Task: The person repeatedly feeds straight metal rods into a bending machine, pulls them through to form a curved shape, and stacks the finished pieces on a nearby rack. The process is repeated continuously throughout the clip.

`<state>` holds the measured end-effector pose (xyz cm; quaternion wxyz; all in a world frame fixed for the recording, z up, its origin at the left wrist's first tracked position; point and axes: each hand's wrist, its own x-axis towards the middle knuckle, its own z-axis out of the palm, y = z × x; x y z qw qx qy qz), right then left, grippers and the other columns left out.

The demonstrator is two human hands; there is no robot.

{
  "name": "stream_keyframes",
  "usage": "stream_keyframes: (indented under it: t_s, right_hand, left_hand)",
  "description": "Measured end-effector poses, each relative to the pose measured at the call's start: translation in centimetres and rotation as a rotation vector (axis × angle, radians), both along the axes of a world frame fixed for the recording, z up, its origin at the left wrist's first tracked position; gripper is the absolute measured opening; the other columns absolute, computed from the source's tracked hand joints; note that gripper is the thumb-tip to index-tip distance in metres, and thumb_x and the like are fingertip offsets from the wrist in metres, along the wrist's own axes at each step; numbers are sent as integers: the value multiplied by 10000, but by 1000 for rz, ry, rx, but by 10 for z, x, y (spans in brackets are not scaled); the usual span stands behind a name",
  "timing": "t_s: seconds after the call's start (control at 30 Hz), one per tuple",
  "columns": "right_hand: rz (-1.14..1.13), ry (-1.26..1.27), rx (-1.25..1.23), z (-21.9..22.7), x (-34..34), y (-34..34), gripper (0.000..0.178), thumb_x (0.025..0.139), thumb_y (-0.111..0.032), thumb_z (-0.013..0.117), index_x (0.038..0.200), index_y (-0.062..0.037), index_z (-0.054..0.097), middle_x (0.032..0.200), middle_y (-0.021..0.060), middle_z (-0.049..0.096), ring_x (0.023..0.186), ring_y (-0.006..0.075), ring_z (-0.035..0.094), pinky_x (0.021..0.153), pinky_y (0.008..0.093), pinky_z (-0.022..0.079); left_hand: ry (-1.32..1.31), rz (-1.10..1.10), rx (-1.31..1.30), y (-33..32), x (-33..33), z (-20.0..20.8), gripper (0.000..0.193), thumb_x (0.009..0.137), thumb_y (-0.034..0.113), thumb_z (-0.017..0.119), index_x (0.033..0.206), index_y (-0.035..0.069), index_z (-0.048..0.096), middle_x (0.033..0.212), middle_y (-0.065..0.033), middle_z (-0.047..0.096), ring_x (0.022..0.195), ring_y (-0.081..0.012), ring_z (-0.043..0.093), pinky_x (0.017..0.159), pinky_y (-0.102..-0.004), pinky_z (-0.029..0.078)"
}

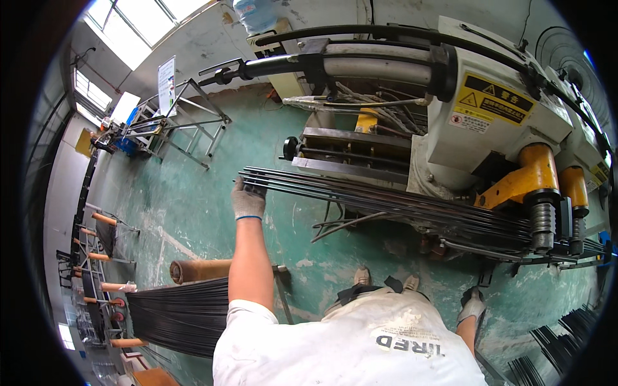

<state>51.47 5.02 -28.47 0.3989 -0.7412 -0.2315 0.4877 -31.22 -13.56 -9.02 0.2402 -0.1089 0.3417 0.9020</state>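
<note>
Several long thin dark rods stretch in a bundle from the machine at the right out to the left. My left hand, in a grey glove with a blue cuff, is closed around their left ends with my arm reaching forward. At the lower right, my right hand, also gloved, is low beside my body, close to a dark upright bar. Its fingers are partly hidden, so I cannot tell whether it grips anything. The rods' right part passes under the yellow arm of the machine.
A large pale machine with hoses and a cylinder fills the upper right. A stack of dark rods lies at the lower left beside a brown roll. More dark rods lie lower right. A metal frame stands far left.
</note>
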Motion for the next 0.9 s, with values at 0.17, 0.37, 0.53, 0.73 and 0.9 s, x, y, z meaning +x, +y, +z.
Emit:
stream_keyframes:
  t_s: [0.17,0.37,0.53,0.73,0.9]
  right_hand:
    - [60,-20,41,20,-39,-26,199,1096,-231,749,1215,-74,774,1004,28,773,822,178,700,725,340,545]
    - [77,-41,59,31,-49,-17,301,1059,-285,789,1264,-65,788,1057,49,779,880,200,708,791,369,569]
    - [111,-29,78,31,-66,-2,331,1050,-289,807,1283,-55,786,1081,57,788,896,201,727,792,353,588]
    - [191,-79,111,48,-93,-8,188,1081,-215,756,1175,-56,789,979,38,770,809,152,678,724,313,537]
    - [208,-39,69,39,-76,-20,231,1076,-214,760,1229,-43,789,990,48,773,858,171,684,771,334,549]
  left_hand:
    - [35,-35,-235,-5,-23,16,419,1176,413,600,1383,52,649,1348,-139,759,1278,-372,723,1091,-580,610]
    - [261,-250,-237,-1,26,21,466,1190,467,568,1556,179,585,1497,-117,682,1354,-393,668,1166,-657,542]
    - [252,-276,-144,-11,25,25,567,1185,547,527,1626,191,547,1544,-129,641,1374,-409,653,1168,-664,536]
    - [218,-275,-169,-14,8,29,587,1193,554,500,1647,183,526,1530,-137,636,1386,-421,643,1162,-679,524]
    - [286,-368,-209,-14,1,17,585,1164,597,559,1610,219,583,1490,-117,666,1348,-399,666,1147,-679,524]
